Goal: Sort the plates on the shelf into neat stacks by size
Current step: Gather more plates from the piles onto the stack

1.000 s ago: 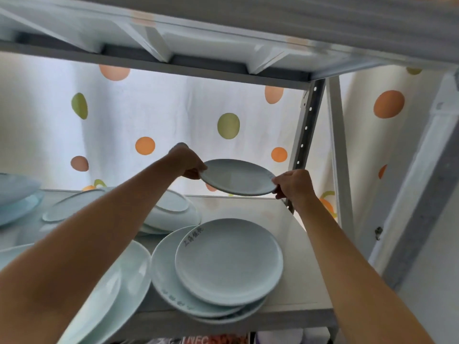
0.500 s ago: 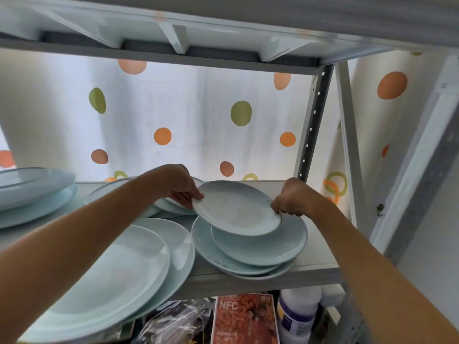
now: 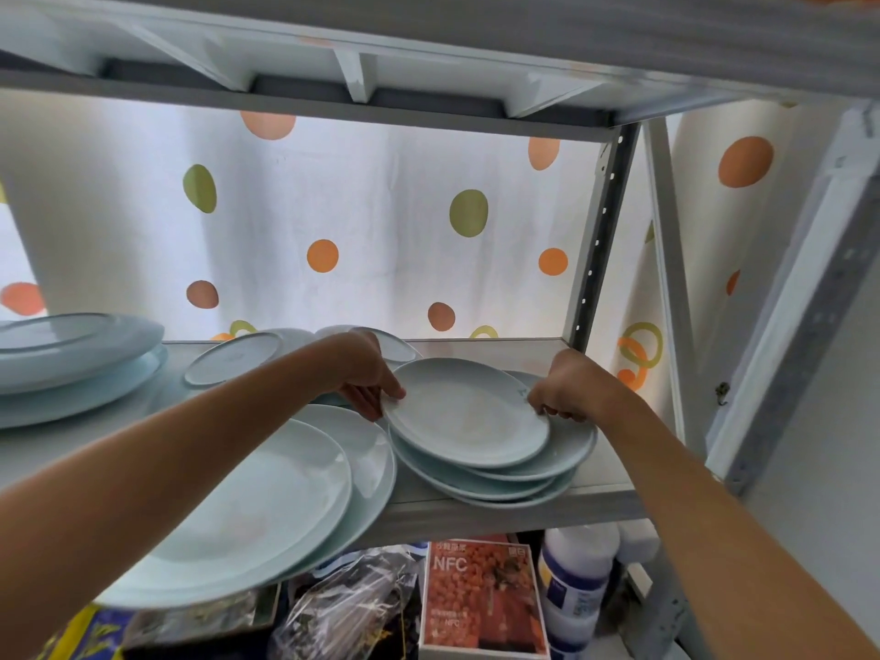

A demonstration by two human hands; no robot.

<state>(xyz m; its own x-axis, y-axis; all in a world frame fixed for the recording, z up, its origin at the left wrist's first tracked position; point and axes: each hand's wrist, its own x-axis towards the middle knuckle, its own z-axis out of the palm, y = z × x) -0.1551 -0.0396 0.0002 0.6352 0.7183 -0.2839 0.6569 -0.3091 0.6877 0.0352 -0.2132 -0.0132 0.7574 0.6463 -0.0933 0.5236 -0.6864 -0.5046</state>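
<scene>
Here, both hands grip one pale plate [image 3: 464,412] by opposite rims, left hand [image 3: 366,373] and right hand [image 3: 566,388], atop the right-hand stack [image 3: 514,483] on the shelf [image 3: 500,512]. Glazed ceramic looks stiff, slick and breakable; rim edges offer the surest hold.

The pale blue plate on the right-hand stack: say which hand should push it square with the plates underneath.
Left hand, probably. The pale blue plate overhangs the stack toward the left, and this hand is already on that edge.
</scene>
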